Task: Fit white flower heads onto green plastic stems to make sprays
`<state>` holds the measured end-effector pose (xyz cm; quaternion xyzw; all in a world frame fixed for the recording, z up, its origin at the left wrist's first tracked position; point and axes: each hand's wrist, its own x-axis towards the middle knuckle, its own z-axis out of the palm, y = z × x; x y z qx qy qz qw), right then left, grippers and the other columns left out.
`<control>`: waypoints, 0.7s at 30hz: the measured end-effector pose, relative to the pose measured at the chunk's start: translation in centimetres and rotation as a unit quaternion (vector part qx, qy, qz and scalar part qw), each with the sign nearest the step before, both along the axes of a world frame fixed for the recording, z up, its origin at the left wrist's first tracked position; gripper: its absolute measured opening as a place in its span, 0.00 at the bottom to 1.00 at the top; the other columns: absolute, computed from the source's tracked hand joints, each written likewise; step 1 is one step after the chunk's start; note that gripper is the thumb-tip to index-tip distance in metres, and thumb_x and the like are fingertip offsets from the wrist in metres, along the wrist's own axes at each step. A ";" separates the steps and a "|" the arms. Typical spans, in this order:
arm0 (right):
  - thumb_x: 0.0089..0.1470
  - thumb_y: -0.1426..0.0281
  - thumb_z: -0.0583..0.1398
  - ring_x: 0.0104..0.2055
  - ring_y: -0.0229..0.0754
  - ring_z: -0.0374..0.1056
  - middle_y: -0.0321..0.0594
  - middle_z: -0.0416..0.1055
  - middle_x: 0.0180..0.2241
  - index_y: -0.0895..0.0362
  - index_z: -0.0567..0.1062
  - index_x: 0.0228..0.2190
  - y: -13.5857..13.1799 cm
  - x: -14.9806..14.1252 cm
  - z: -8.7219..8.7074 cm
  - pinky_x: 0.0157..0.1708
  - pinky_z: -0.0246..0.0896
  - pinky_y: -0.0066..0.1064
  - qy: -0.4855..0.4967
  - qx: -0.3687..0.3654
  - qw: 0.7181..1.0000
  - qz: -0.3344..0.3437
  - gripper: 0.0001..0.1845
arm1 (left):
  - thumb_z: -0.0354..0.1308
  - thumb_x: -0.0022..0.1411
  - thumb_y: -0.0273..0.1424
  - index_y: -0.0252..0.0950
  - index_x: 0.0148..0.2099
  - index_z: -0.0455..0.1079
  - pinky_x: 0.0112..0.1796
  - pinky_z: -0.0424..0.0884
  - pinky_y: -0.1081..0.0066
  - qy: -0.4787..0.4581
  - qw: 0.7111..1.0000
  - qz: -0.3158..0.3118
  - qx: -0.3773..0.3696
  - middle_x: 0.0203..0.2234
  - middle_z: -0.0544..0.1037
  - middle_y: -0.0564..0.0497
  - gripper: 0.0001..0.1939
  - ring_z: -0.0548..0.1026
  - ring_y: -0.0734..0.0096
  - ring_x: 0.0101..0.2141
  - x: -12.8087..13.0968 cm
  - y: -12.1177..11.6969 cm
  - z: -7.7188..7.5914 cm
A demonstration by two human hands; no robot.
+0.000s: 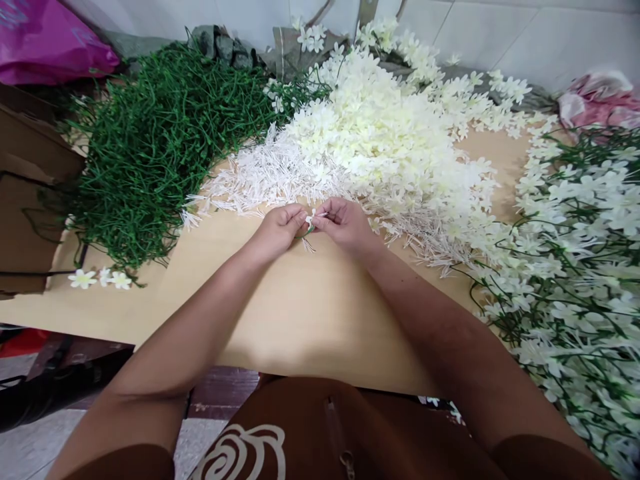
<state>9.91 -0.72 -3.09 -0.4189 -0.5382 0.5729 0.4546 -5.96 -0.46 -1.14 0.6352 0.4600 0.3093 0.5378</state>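
Above the tabletop, my left hand (281, 231) and my right hand (349, 228) meet fingertip to fingertip. Both are closed in a pinch on a small artificial flower (310, 219), white with a bit of green stem showing between the fingers. Most of its stem is hidden by my fingers. Thin white stamens (309, 245) show just below the fingertips. Right beyond my hands lies a heap of loose white stamens (273, 167), and behind it a large pile of white and pale-yellow artificial blossoms (385, 120).
A tangle of green plastic stems (165, 127) is piled at the left, beside a cardboard box (35, 193). Finished-looking white flowers on green stems (575, 293) fill the right side. Several blossoms (83, 279) lie near the front left. A pink bag (50, 47) sits at the back left.
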 end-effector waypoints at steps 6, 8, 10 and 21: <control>0.43 0.56 0.67 0.27 0.35 0.64 0.33 0.67 0.23 0.55 0.67 0.24 -0.6 -0.6 -0.6 0.31 0.62 0.30 -0.058 0.064 0.995 -0.046 0.18 | 0.54 0.59 0.34 0.37 0.22 0.56 0.24 0.50 0.74 0.009 1.000 0.018 -0.002 0.16 0.54 0.59 0.16 0.51 0.79 0.20 0.2 -0.2 0.2; 0.44 0.57 0.66 0.27 0.34 0.61 0.33 0.66 0.23 0.55 0.67 0.24 -0.8 -0.7 -0.6 0.29 0.58 0.30 -0.076 0.081 0.993 -0.047 0.17 | 0.54 0.59 0.36 0.36 0.22 0.55 0.24 0.51 0.74 0.006 1.000 0.001 0.002 0.16 0.54 0.59 0.17 0.52 0.79 0.20 0.0 -0.1 0.2; 0.45 0.58 0.66 0.26 0.34 0.60 0.33 0.65 0.23 0.55 0.67 0.24 -0.9 -0.8 -0.5 0.27 0.57 0.30 -0.080 0.096 0.991 -0.042 0.17 | 0.55 0.58 0.40 0.36 0.21 0.56 0.25 0.52 0.74 0.002 1.000 -0.015 0.014 0.17 0.55 0.58 0.19 0.53 0.79 0.21 -0.3 -0.1 0.1; 0.41 0.53 0.68 0.22 0.32 0.61 0.30 0.65 0.20 0.56 0.67 0.24 0.6 -0.2 0.5 0.24 0.57 0.28 -0.051 0.048 0.997 -0.021 0.22 | 0.48 0.61 0.51 0.36 0.28 0.63 0.30 0.61 0.71 0.090 0.987 -0.009 0.131 0.21 0.66 0.53 0.23 0.63 0.73 0.25 -1.1 0.6 0.1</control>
